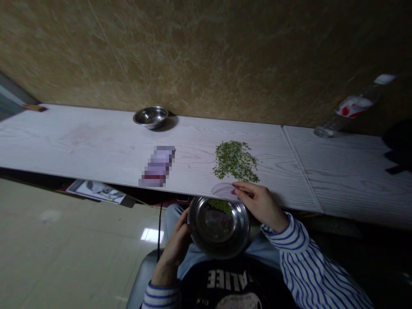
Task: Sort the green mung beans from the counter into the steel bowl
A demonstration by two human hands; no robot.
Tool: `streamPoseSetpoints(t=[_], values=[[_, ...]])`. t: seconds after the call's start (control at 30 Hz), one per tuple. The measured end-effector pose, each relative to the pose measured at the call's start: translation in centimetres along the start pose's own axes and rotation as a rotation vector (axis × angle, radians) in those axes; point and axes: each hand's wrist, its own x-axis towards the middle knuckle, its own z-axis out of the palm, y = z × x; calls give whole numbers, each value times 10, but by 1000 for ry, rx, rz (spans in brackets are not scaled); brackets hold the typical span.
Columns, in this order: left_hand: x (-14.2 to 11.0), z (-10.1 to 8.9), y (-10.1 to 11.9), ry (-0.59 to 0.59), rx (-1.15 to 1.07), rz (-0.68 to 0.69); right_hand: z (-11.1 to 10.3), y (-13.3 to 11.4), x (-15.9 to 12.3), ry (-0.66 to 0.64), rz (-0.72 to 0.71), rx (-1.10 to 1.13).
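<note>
My left hand (176, 244) is closed on the left side of a large steel bowl (240, 240), its fingers partly hidden by the bowl. The bowl sits over my lap, tucked against the table's front edge. Inside, small green beans (222, 206) are heaped along the far wall. My right hand (259, 201) pinches a thin, clear, round-edged plastic piece (222, 189), perhaps a lid, which lies at the table edge above the bowl. Just beyond it, a patch of loose green beans (234, 161) is spread on the table.
A small steel bowl (150, 116) stands near the wall on the white wooden table (193, 141). A pixelated purple flat item (158, 166) lies left of the beans. At the right, a clear plastic bottle (352, 106) stands near a dark object (399, 146). Below the table is an open drawer (96, 191).
</note>
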Motion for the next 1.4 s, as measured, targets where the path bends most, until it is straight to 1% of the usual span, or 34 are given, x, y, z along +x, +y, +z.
streamPoseSetpoints(t=[0.13,0.27,0.33,0.4,0.43,0.5,0.63,0.73,0.83,0.93,1.0,1.1,1.2,1.27,1.4], values=[[-1,6,-3,-19,45,-51,-22,6,-5,94,64,90],[-2,10,-5,1,35,-36,-44,10,-14,233,83,129],[-3,11,-7,-12,50,-32,-54,12,-19,280,93,133],[-4,12,-9,-37,66,-33,-62,15,-23,311,107,139],[-4,13,-11,-31,64,-30,-66,16,-25,325,111,141],[-3,14,-13,19,69,-17,-72,20,-29,352,117,144],[0,17,-17,-17,107,-29,-81,28,-36,391,145,112],[3,18,-16,-9,127,12,-88,32,-39,415,161,87],[7,18,-14,-7,150,24,-95,35,-40,434,170,64],[12,18,-12,59,163,104,-103,39,-39,456,181,63],[13,20,-9,47,175,89,-105,42,-37,447,174,64],[13,26,-7,5,164,-3,-104,46,-34,384,128,24],[12,33,-8,10,120,10,-98,46,-30,304,64,-81],[12,35,-9,-8,102,23,-95,43,-27,239,16,-144],[13,36,-11,-14,97,47,-91,35,-12,85,-71,-181]])
